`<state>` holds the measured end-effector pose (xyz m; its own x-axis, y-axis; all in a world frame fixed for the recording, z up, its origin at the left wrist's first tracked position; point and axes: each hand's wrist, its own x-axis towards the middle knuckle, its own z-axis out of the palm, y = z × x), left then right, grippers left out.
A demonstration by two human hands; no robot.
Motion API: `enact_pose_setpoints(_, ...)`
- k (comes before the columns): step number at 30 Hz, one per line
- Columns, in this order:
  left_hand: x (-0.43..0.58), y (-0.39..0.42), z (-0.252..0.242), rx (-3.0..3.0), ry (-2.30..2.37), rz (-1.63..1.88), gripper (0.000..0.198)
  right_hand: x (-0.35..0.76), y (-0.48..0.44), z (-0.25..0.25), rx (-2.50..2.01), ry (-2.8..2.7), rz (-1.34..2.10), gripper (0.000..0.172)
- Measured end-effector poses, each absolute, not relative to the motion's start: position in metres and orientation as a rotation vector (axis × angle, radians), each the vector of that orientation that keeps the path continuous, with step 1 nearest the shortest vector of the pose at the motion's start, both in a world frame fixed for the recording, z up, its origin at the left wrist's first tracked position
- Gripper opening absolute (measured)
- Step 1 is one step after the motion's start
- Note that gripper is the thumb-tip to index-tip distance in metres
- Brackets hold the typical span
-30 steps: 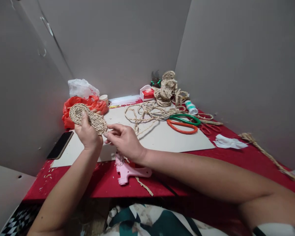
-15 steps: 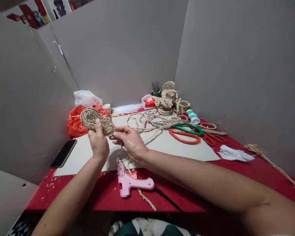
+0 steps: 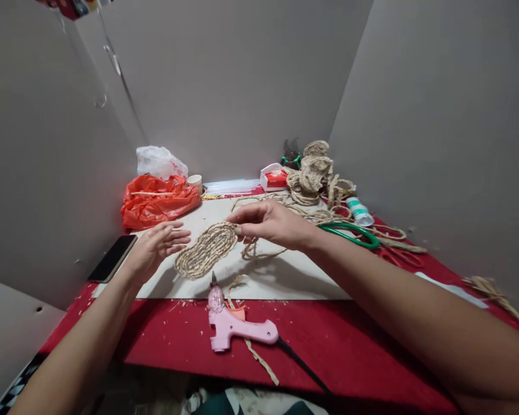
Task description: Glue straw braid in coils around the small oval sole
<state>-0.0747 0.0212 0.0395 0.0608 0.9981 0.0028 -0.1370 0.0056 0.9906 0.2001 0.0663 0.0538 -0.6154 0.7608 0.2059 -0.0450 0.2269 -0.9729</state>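
A woven straw-rope sole point(image 3: 206, 252), shaped like a shoe sole, hangs tilted over the pale board point(image 3: 311, 279). My right hand point(image 3: 270, 225) pinches its upper right end between thumb and fingers. Just left of the sole, my left hand point(image 3: 162, 245) has its fingers stretched out and holds nothing. Below the sole a pink hot glue gun point(image 3: 236, 328) stands near the table's front, nozzle pointing away from me. A short piece of straw rope point(image 3: 262, 362) lies beside the gun.
Red plastic bag point(image 3: 155, 202), white bag point(image 3: 160, 162) and paper cup point(image 3: 194, 183) sit at the back left, a phone point(image 3: 112, 258) in front. Coiled straw rope point(image 3: 313, 173), a red-white box point(image 3: 274, 177) and green-handled scissors point(image 3: 354, 235) are right. Grey walls enclose the table.
My left hand has let go of the sole and opened. My right hand now holds the sole alone, lower and further right. The view has shifted slightly.
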Motion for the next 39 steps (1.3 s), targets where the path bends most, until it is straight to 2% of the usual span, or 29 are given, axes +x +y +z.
enact_pose_setpoints(4,-0.048,0.018,0.042,1.16,0.908,0.833,0.04,0.193,0.058,0.054,-0.605,-2.025,1.337,0.023)
enact_pose_setpoints(11,-0.029,0.011,0.028,0.863,0.64,0.555,0.055,0.193,0.056,0.055,-0.626,-2.094,1.152,0.027)
enact_pose_setpoints(18,-0.03,0.013,0.019,0.825,0.606,0.606,0.051,0.186,0.054,0.049,-0.659,-2.061,1.131,0.022)
enact_pose_setpoints(29,-0.031,0.01,0.015,0.957,0.655,0.638,0.047,0.192,0.061,0.045,-0.6,-2.116,1.504,0.029)
enact_pose_setpoints(35,-0.033,0.01,0.013,1.014,0.725,0.605,0.052,0.181,0.053,0.038,-0.629,-2.0,1.47,0.026)
enact_pose_setpoints(39,-0.031,0.008,0.014,1.048,0.722,0.598,0.055,0.172,0.042,0.034,-0.637,-1.859,1.575,0.023)
